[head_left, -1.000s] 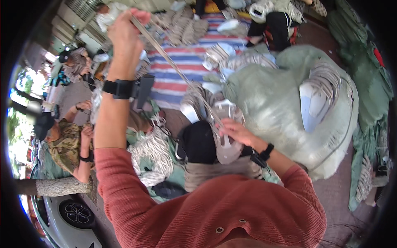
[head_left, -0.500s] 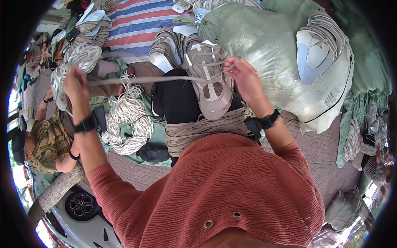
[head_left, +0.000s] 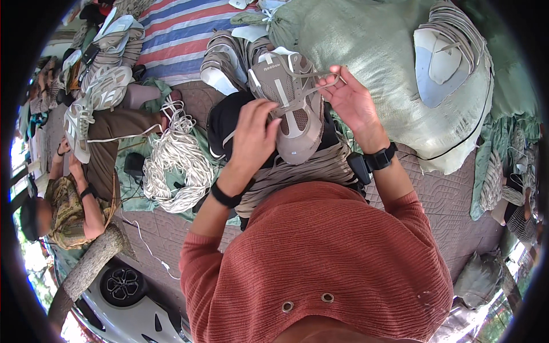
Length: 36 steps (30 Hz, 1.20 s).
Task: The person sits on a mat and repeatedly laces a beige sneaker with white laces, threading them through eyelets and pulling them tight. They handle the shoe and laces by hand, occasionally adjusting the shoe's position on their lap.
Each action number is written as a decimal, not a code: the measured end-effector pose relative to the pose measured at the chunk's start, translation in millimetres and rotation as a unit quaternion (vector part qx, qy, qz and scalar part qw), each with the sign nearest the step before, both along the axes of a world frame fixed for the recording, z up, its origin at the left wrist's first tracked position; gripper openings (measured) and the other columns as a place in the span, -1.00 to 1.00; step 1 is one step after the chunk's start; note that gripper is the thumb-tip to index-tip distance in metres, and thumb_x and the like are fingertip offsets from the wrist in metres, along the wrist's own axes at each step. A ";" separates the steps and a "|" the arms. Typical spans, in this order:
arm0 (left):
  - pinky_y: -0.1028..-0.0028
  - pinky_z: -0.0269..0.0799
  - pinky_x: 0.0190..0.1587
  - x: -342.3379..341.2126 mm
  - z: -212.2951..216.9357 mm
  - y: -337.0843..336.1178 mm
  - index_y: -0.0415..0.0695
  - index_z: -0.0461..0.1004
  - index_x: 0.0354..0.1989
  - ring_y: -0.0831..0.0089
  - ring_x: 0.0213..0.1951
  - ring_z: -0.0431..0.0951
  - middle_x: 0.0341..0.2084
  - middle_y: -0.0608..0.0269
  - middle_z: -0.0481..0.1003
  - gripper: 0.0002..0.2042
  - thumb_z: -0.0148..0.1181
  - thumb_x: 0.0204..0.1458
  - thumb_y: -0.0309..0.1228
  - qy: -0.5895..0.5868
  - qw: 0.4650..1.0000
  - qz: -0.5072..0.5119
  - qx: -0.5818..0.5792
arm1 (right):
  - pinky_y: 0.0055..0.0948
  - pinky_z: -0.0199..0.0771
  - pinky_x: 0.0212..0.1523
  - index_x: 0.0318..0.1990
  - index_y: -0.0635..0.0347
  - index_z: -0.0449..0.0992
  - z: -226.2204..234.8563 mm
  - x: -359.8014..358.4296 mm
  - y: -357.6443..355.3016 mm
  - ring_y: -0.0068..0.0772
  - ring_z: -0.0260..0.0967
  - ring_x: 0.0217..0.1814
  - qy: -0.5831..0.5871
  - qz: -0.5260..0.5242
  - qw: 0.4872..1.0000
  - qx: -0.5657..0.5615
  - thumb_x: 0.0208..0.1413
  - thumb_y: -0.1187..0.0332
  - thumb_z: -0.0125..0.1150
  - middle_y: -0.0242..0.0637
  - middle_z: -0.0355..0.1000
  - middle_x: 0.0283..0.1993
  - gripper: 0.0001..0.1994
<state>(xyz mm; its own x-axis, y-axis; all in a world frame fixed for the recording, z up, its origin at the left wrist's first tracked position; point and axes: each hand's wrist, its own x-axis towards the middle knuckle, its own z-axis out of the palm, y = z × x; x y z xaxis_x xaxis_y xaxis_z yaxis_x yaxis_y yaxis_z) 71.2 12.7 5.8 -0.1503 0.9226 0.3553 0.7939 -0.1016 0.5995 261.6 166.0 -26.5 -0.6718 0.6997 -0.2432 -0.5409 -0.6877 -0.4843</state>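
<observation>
A grey-brown shoe upper (head_left: 300, 134) with pale trim rests on my black-clothed lap, toe toward me. My left hand (head_left: 254, 134) is over its left side, fingers pinched on the shoelace (head_left: 293, 104) at the lacing. To the right of the upper, my right hand (head_left: 353, 102) has thumb and forefinger closed on a loop of the same lace, palm turned up. A bundle of grey-brown laces (head_left: 274, 187) lies across my lap. Just beyond the upper stand stacked shoe uppers (head_left: 220, 60).
A big pale-green sack (head_left: 366, 51) on the right bears nested uppers (head_left: 443, 57). White laces (head_left: 174, 171) lie heaped on green cloth at left. Beyond them a co-worker (head_left: 74, 214) handles a white-and-grey upper (head_left: 80, 126). A striped sheet (head_left: 183, 34) lies at the back.
My left hand has come from far left, where the lace was stretched taut, in to the upper. The lace is slack now, looped at my right hand. The upper's tongue now shows flat.
</observation>
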 end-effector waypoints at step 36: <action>0.26 0.33 0.17 -313.7 13.1 -458.0 -0.37 0.11 0.26 0.13 0.21 0.30 0.25 -0.10 0.21 -0.55 -0.11 0.22 -0.45 -0.690 0.517 0.307 0.403 | -0.55 0.16 -0.43 -0.05 0.43 0.40 35.6 553.0 101.8 -0.54 0.02 -0.53 -0.216 -0.445 0.868 -0.033 0.27 0.48 -0.12 -0.45 0.09 -0.58 -0.77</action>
<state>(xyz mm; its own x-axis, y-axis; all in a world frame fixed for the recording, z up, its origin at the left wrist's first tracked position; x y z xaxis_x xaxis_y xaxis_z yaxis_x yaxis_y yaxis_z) -242.5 -445.3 19.0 -0.9502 0.1868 -0.2496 -0.3028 -0.7432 0.5967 814.6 267.9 9.2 0.2917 0.8698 -0.3979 -0.6500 -0.1249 -0.7496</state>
